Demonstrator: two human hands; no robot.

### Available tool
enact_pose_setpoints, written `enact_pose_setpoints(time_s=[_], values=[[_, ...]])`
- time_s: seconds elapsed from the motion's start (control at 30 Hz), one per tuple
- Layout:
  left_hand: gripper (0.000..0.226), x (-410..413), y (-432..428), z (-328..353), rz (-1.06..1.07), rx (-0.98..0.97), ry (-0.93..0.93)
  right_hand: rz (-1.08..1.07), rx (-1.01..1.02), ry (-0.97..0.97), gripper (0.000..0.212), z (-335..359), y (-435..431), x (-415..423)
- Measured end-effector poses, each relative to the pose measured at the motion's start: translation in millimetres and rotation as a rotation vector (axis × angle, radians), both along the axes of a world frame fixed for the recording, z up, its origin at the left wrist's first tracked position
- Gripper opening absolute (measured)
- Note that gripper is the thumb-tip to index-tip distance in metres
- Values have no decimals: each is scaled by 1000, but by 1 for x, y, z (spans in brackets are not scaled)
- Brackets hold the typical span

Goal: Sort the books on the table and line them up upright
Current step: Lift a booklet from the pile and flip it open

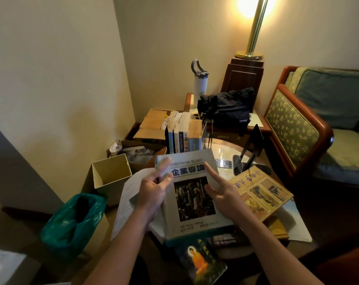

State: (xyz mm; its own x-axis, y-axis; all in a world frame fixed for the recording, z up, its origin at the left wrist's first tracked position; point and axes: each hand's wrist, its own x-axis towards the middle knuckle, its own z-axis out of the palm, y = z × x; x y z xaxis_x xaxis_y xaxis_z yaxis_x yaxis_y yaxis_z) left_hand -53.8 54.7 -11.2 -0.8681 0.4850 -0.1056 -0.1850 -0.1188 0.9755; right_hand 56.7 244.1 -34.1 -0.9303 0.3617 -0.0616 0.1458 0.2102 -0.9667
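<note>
Nearest, at the lower edge, a dark book with an orange seated figure lies flat on the surface. Just beyond it both hands hold a big grey book, cover up and tilted. Its title is partly readable as "UNDERSTANDING BUSINESS", with large blue Chinese characters below and a dark photo in the middle. The left hand grips the left edge, thumb and fingers spread loosely on the cover. The right hand supports the right edge, half open, with forefinger stretched toward the title. To the right, a yellow book with brush writing lies flat. Behind the grey book, a row of upright books stands, and a black bookend is well apart at the right. Farther back are a black bag labelled "LIPARO", though blurred, and a white bottle.
</note>
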Motion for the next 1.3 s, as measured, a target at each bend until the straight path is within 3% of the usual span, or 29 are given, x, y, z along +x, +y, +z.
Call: enact_pose_setpoints(time_s=[0.1, 0.2, 0.3, 0.43, 0.77, 0.97, 1.03, 1.17, 1.23, 1.3], values=[[56, 1, -2, 24, 59, -163, 471, 15, -32, 126, 77, 24, 1, -16], [71, 4, -5, 32, 124, -301, 752, -36, 121, 193, 89, 42, -1, -32], [80, 12, -12, 19, 174, -371, 891, -54, 282, 188, 103, 45, -5, -41], [80, 19, -19, 6, 168, -384, 986, -34, 320, 192, 108, 46, -9, -44], [75, 19, -17, 12, 191, -383, 1046, -70, 429, 252, 105, 56, -4, -56], [85, 12, -20, 8, 169, -423, 1050, -73, 472, 180, 109, 52, -5, -54], [90, 14, -19, 7, 194, -392, 975, -83, 450, 157, 110, 53, -9, -52], [74, 29, -17, 15, 171, -245, 673, -93, 270, 169, 97, 53, -27, -42], [84, 29, -15, 23, 123, -133, 506, -69, 148, 159, 91, 54, -36, -39], [66, 27, -12, 29, 78, -50, 332, -49, 14, 118, 88, 59, -43, -38]])
